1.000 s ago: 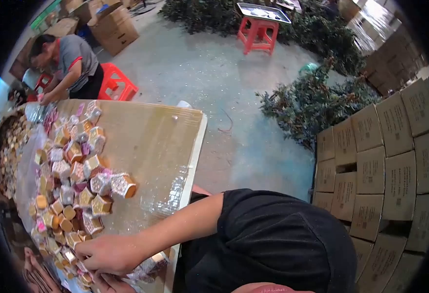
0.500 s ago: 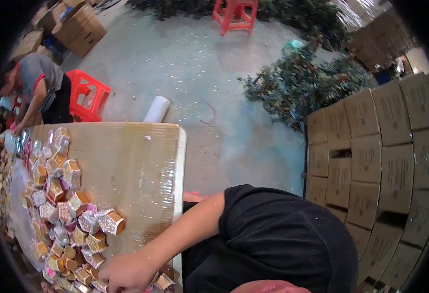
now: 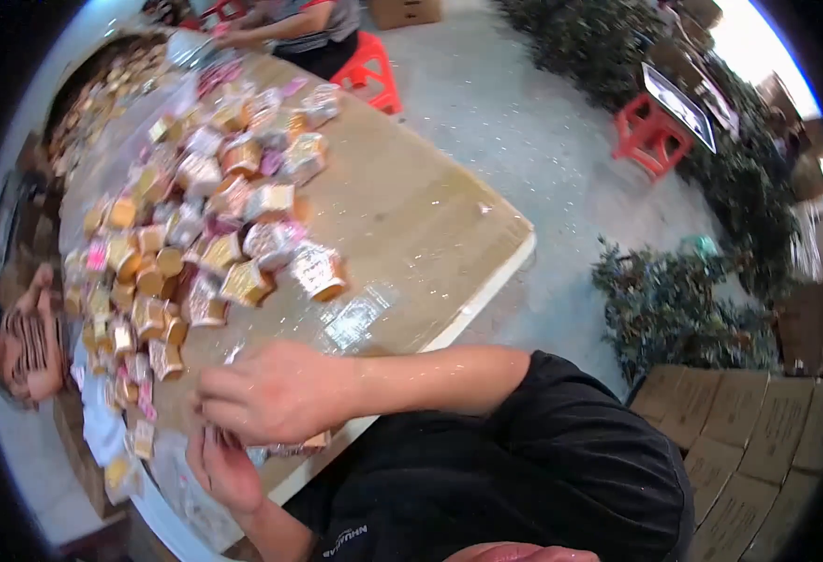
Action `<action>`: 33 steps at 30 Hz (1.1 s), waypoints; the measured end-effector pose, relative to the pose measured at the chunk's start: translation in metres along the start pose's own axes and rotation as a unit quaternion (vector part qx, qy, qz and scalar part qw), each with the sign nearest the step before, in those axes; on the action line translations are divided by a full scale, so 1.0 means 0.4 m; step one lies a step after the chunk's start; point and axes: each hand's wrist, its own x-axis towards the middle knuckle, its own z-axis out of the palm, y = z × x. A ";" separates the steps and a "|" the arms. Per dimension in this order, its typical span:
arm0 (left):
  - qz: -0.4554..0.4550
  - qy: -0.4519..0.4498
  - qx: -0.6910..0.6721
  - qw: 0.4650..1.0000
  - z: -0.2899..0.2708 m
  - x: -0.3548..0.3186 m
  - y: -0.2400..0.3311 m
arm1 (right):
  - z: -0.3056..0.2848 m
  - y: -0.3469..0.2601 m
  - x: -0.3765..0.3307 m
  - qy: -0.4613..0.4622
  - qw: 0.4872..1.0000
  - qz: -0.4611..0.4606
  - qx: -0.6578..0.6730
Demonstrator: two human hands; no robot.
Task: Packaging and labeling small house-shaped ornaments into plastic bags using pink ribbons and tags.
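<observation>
My right hand [image 3: 280, 389] is closed over the table's near edge, back of the hand up, its fingers bent down. My left hand [image 3: 229, 473] meets it from below with curled fingers. The fingertips of both come together, and whatever is between them is hidden. Beyond my hands lies a heap of small gold and white many-sided pieces [image 3: 245, 281], many in shiny see-through wrap. One wrapped piece [image 3: 320, 272] lies at the heap's right edge. Partly under my right forearm is another gold-ended piece [image 3: 316, 440].
Brown cardboard covers the table [image 3: 421, 215]. Across it sits a person [image 3: 313, 28] by a red plastic stool [image 3: 371, 70]; another person [image 3: 32, 342] is at the left. Stacked cartons [image 3: 734, 412], leafy green branches [image 3: 683, 309] and another red stool [image 3: 650, 136] stand to the right.
My view has swung toward the left, bringing more of the heap and my left hand into sight. My right hand has come together with my left.
</observation>
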 end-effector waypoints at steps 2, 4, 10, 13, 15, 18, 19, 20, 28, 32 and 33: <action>-0.047 0.074 -0.022 0.996 0.045 -0.015 0.031 | 0.026 0.008 0.007 -0.017 1.000 0.012 0.017; -0.099 0.012 -0.068 0.993 0.029 -0.007 0.025 | 0.023 0.004 0.000 -0.101 0.988 0.092 0.074; -0.100 -0.170 -0.015 0.980 0.052 0.072 0.099 | 0.043 0.001 0.017 0.065 0.993 0.019 0.092; -0.053 -0.219 0.009 0.974 0.023 0.070 0.104 | 0.073 0.001 0.021 0.108 0.990 0.018 0.085; -0.062 -0.228 0.000 0.972 0.010 0.072 0.102 | 0.081 0.002 0.024 0.093 0.989 0.010 0.117; -0.056 -0.242 -0.018 0.969 0.009 0.072 0.120 | 0.082 -0.013 0.032 0.078 0.988 0.015 0.133; -0.055 -0.245 -0.020 0.968 0.004 0.076 0.117 | 0.081 -0.015 0.032 0.078 0.989 0.016 0.128; -0.033 -0.259 0.009 0.965 -0.001 0.082 0.112 | 0.079 -0.017 0.032 0.083 0.989 0.014 0.122; 0.094 -0.149 0.176 0.969 0.009 0.059 0.065 | 0.040 -0.050 0.033 -0.020 0.959 0.235 0.158; 0.063 -0.102 0.169 0.978 -0.007 0.040 0.062 | 0.031 -0.048 0.054 -0.051 0.965 0.217 0.137; 0.001 -0.117 0.129 0.985 -0.015 0.041 0.067 | 0.031 -0.039 0.058 -0.063 0.973 0.197 0.097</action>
